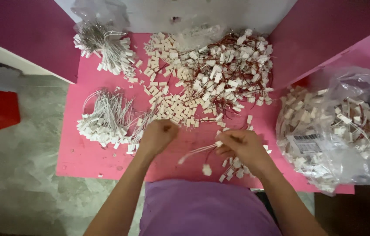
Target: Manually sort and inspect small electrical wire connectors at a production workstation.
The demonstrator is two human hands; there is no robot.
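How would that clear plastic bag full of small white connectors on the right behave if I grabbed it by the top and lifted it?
The clear plastic bag of white connectors would probably sag and shift, since its thin film looks crumpled and slack. It bulges with loose pieces, so it is likely heavy for such film. Its mouth seems open towards the pink table, so some connectors might spill.

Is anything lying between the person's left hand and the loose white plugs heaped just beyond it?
Nothing visible does. The left hand sits at the near edge of the loose white plugs, with only bare pink table around. The right hand pinches a wired plug.
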